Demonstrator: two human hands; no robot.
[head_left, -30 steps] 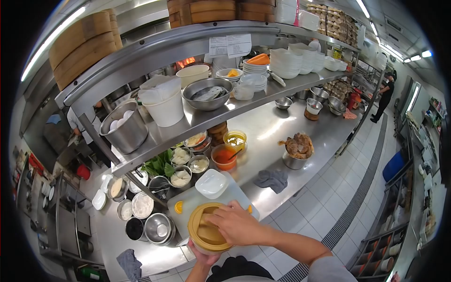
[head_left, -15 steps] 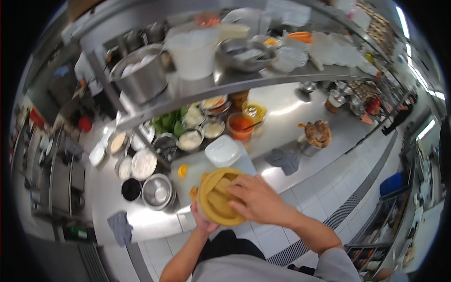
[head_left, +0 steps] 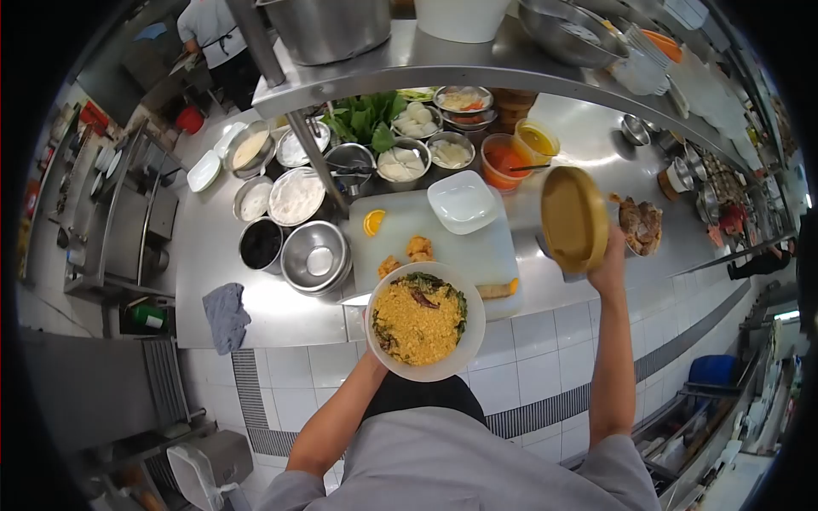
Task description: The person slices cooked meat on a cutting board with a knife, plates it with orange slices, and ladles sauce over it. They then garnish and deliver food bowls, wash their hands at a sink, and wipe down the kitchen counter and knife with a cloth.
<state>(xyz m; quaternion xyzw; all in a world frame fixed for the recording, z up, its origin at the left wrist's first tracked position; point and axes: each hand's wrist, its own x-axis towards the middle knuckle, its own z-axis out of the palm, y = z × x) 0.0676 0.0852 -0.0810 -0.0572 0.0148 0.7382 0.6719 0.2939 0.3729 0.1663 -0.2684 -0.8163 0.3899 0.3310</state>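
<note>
My left hand (head_left: 373, 363) is closed around the side of a round white tub (head_left: 477, 332), partly hidden beneath it. Golden crumbs (head_left: 422, 328) fill the tub, with dark green leaves round the edge and a dried red chilli on top. Out to the right, my right hand (head_left: 607, 271) grips a round mustard-coloured lid (head_left: 573, 217) by its edge, tilted up over the counter. Past the tub, a pale cutting board (head_left: 400, 217) bears fried golden pieces (head_left: 419, 249), an orange wedge (head_left: 373, 223) and a white square dish (head_left: 463, 202).
Steel bowls (head_left: 315, 255), a tub of red sauce (head_left: 504, 162) and leafy greens (head_left: 362, 119) crowd the counter. A steel shelf (head_left: 477, 72) overhangs the back. A grey cloth (head_left: 226, 317) hangs over the front edge. At the upper left stands another person (head_left: 217, 51).
The lid has come off the tub and moved right in my right hand, uncovering the crumbs. My left hand still holds the tub. The view has shifted.
</note>
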